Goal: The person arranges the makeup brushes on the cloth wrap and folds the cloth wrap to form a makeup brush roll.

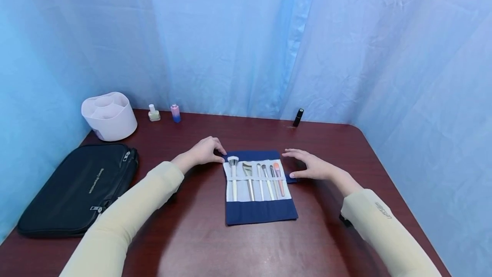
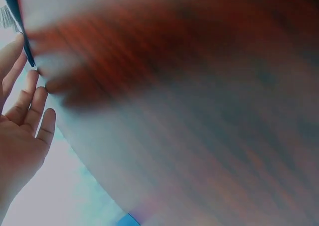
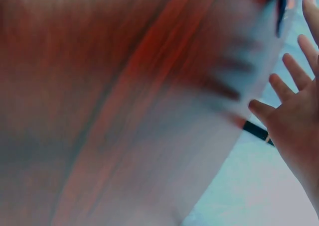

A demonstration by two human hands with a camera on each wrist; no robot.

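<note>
A dark blue brush roll (image 1: 259, 210) lies unrolled on the brown table (image 1: 200, 243), with several makeup brushes (image 1: 255, 178) tucked into its white pocket. My left hand (image 1: 205, 151) rests at the roll's far left corner, fingertips touching the blue cloth edge. My right hand (image 1: 309, 166) sits at the far right edge, fingers loosely spread, thumb against the cloth. In the left wrist view the left hand's fingers (image 2: 25, 104) are straight beside the blue edge (image 2: 22, 32). In the right wrist view the right hand's fingers (image 3: 291, 94) are spread; the rest is blurred.
A black zipped bag (image 1: 78, 189) lies at the left. A white divided organizer (image 1: 109, 116) stands at the back left, with two small bottles (image 1: 154, 113) (image 1: 175, 113) beside it. A black tube (image 1: 298, 117) stands at the back. Blue curtains surround the table.
</note>
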